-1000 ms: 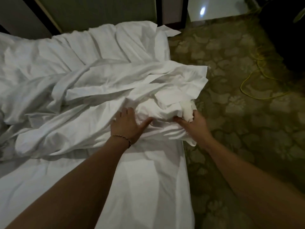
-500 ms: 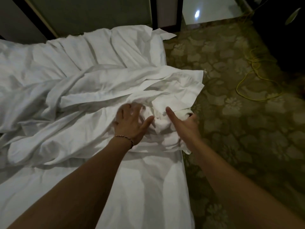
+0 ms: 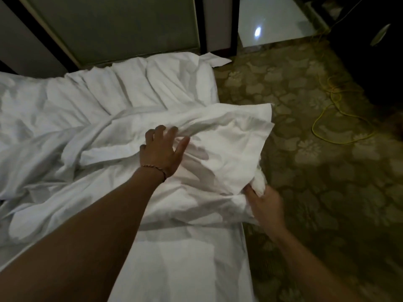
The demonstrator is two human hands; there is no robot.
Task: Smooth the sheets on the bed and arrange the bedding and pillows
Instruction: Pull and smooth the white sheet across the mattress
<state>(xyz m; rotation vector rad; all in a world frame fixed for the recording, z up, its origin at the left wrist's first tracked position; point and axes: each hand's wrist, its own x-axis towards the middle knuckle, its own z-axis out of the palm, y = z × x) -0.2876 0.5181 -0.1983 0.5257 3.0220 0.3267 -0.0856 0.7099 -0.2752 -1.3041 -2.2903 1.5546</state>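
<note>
— What is lying on the bed (image 3: 181, 269)?

— A soft white sheet (image 3: 220, 153), all crumpled and full of folds, is sitting in a puffy heap at the right edge of the bed. Far behind it, more white bedding (image 3: 135, 86) is lying in long wrinkles.

— What are the hands doing?

— The left hand (image 3: 160, 152) is pressing on the heap with its fingers spread out. The right hand (image 3: 265, 203) is pinching the near right corner in its grip.

— Is anything different now?

— Yes. The right hand has moved nearer and further right, and the heap is looking flatter and wider.

— And the floor?

— A flowery carpet (image 3: 305, 171) is lying there, with a thin yellow cord (image 3: 340, 118) curling on it.
</note>
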